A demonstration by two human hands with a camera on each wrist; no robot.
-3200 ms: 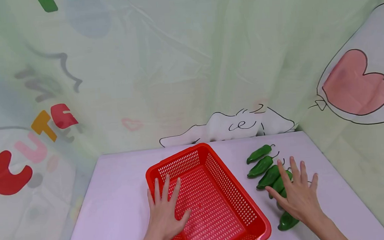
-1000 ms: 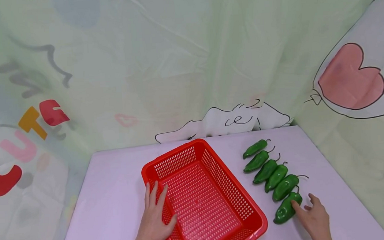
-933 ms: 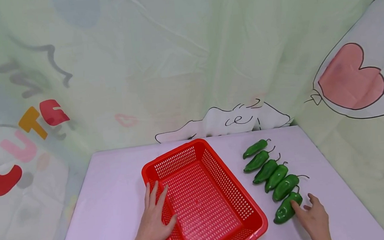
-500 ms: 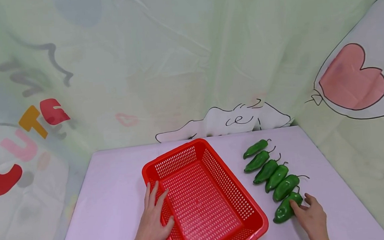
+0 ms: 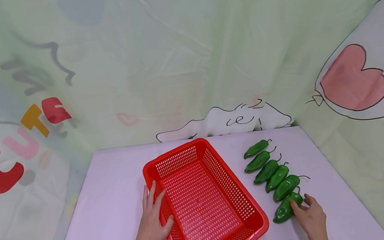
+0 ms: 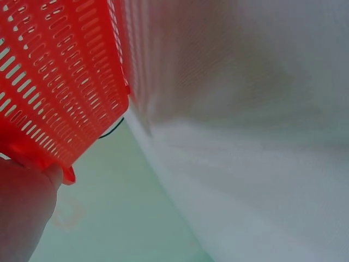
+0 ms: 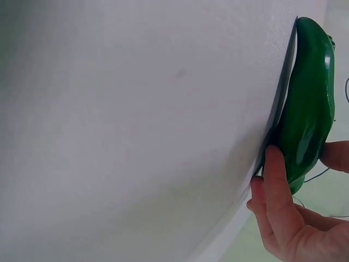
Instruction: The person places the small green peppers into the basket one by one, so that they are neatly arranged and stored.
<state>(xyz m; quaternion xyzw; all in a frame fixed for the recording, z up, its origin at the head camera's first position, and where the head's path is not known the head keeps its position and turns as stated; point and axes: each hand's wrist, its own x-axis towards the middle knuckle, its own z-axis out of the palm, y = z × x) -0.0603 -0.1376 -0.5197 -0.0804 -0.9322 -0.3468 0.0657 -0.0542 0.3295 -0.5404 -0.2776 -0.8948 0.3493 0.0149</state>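
Observation:
Several green chili peppers lie in a slanting row on the right of the table. My right hand (image 5: 310,215) pinches the nearest green pepper (image 5: 285,210), thumb on one side and fingers on the other. In the right wrist view, fingertips (image 7: 274,158) press against the lower end of this glossy pepper (image 7: 311,98), which lies along the table. A red perforated plastic basket (image 5: 228,169) stands to the left with nothing inside. My left hand (image 5: 152,223) rests on its left rim with fairly straight, spread fingers. The left wrist view shows the basket (image 6: 71,82) from its outer side.
The other peppers (image 5: 277,178) run from beside the held one toward the back edge. A white table (image 5: 117,198) carries everything. Behind it and at both sides hangs a pale green printed curtain (image 5: 176,77).
Both hands were raised with fingers spread. Since then the left has come down on the basket rim and the right on the nearest pepper, lately tightening slightly; basket and peppers stay put.

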